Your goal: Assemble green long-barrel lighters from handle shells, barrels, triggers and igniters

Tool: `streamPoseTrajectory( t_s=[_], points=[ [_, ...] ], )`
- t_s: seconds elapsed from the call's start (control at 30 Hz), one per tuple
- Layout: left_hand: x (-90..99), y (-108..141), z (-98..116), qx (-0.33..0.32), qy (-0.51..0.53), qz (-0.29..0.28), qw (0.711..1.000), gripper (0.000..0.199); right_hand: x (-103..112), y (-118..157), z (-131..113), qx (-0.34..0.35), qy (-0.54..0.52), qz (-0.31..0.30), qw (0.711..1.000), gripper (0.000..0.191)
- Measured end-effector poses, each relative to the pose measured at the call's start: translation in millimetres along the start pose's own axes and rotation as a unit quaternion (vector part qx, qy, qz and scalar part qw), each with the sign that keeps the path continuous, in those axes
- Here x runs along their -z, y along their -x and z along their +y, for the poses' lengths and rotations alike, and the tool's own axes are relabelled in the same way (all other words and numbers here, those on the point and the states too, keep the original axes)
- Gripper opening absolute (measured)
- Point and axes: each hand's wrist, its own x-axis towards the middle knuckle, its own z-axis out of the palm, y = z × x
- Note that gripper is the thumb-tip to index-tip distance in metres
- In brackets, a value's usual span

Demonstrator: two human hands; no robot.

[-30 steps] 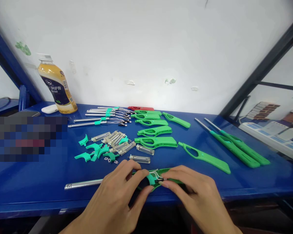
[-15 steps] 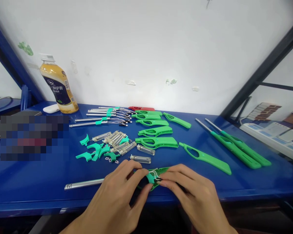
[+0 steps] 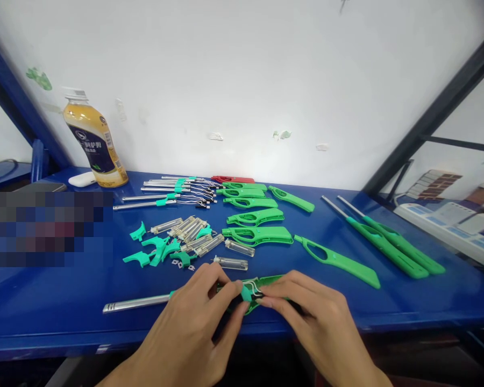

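Observation:
A green lighter shell half (image 3: 268,280) lies open near the table's front edge, partly hidden by my fingers. A metal lighter tube (image 3: 137,303) sticks out of it to the left. My left hand (image 3: 197,317) pinches a teal trigger (image 3: 246,293) between thumb and index finger, inside the shell. My right hand (image 3: 318,317) has thumb and fingers closed on a small black igniter (image 3: 259,295) at the trigger's right side. White wires (image 3: 253,285) loop above both pieces.
Behind my hands are clear fuel tanks (image 3: 230,263), loose teal triggers (image 3: 155,244) and wired metal tubes (image 3: 153,198). Green shells (image 3: 262,235) lie mid-table, assembled lighters (image 3: 391,242) at right. A drink bottle (image 3: 94,145) stands at back left. A power strip (image 3: 447,231) sits far right.
The whole view has shifted slightly, with things sitting a little further left. Both hands keep their pinch on the trigger and igniter, with hardly any movement.

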Motion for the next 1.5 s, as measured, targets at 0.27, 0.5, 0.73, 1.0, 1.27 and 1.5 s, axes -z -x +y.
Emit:
streamPoseTrajectory(
  t_s=[0.27, 0.5, 0.73, 1.0, 1.27, 1.5],
  points=[
    [0.3, 4, -3, 0.001, -0.006, -0.006, 1.0, 0.02, -1, 1, -3, -0.023, 0.054, 0.0, 0.998, 0.016],
    [-0.3, 3, -3, 0.005, -0.003, 0.006, 1.0, 0.018, -6, -1, -8, 0.021, 0.057, 0.038, 0.997, 0.014],
    [-0.4, 6, -3, 0.004, -0.006, 0.003, 1.0, 0.015, -4, -8, -14, 0.014, 0.022, 0.054, 0.998, 0.015],
    [-0.9, 5, -4, -0.004, -0.016, -0.011, 1.0, 0.016, 0, -8, -9, 0.041, 0.07, 0.035, 0.996, 0.016],
    [0.4, 4, -4, -0.013, 0.002, -0.022, 1.0, 0.018, 2, -1, -4, 0.009, 0.091, 0.012, 0.996, 0.022],
    [2.1, 3, -3, -0.014, 0.016, -0.017, 1.0, 0.02, 5, 5, 2, 0.021, 0.028, -0.043, 0.998, 0.024]
  ],
)
